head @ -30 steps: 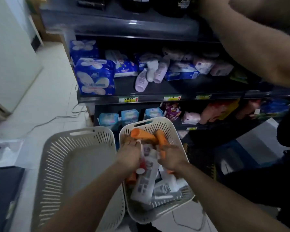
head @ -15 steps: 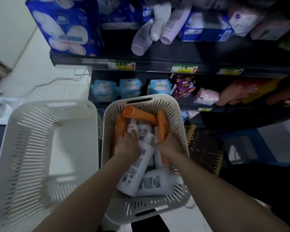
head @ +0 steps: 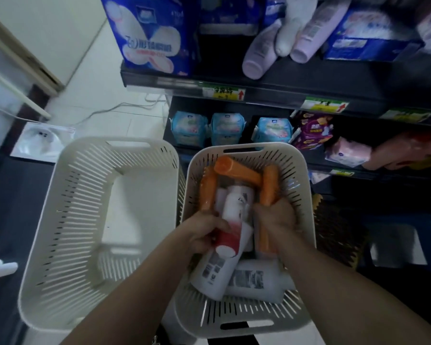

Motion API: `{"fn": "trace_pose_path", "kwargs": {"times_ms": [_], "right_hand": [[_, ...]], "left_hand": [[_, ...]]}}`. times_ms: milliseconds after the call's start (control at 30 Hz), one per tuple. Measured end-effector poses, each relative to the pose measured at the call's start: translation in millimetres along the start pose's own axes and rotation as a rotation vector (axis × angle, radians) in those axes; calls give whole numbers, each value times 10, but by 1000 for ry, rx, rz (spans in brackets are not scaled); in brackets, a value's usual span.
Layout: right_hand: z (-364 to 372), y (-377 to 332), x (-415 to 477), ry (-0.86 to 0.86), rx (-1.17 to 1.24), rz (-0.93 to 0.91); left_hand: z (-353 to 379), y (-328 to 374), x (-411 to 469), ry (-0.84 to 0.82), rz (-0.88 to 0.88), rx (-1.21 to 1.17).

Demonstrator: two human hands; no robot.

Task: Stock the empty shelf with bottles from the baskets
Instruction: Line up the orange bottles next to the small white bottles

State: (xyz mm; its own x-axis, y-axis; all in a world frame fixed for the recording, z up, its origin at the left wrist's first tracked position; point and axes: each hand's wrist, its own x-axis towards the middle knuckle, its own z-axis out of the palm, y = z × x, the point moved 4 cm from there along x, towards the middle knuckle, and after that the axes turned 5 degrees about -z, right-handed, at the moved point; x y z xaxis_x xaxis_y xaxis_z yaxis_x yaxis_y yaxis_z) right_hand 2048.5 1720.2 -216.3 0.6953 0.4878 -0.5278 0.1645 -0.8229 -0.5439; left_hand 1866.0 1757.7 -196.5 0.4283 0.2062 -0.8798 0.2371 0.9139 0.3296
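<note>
Hands are sunk into the right basket (head: 246,312), a cream slotted tub in which orange and white bottles are heaped. The left hand (head: 204,232) is curled round a white bottle with a red band (head: 225,245), which is tilted across the pile with its labelled end toward the near rim. The right hand (head: 276,217) is closed round an orange bottle (head: 270,188) at the right side of the heap — orange is seen both beyond and nearer than the fist. Another orange bottle (head: 237,170) is laid across the far end, and a third (head: 207,192) along the left wall. Just beside, on the left, a second basket (head: 67,220) of the same kind is placed. Beyond both, dark shelving (head: 284,83) is stocked with lilac bottles (head: 259,53) laid flat, blue packs (head: 147,33) and — one tier lower — pale-blue packets (head: 189,128).
</note>
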Motion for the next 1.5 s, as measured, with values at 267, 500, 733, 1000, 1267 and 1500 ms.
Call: {"fn": "trace_pose_path", "kwargs": {"times_ms": [267, 500, 733, 1000, 1267, 1500], "right_hand": [[-62, -56, -359, -57, 368, 46], [19, -562, -940, -165, 437, -214], [-38, -798, -1216, -275, 515, -274], [229, -1407, -1858, -587, 587, -359], [894, -2175, -3156, -790, 508, -586], [1533, -2580, -4621, -956, 435, -795]], "left_hand": [[-70, 47, -310, -208, 171, -266], [94, 200, -635, 90, 311, -9], [-170, 132, -992, 36, 428, -123], [-826, 165, -1874, 36, 596, -303], [-1911, -219, -3287, 281, 798, -336], [-2861, -887, -4580, 478, 951, -381]]}}
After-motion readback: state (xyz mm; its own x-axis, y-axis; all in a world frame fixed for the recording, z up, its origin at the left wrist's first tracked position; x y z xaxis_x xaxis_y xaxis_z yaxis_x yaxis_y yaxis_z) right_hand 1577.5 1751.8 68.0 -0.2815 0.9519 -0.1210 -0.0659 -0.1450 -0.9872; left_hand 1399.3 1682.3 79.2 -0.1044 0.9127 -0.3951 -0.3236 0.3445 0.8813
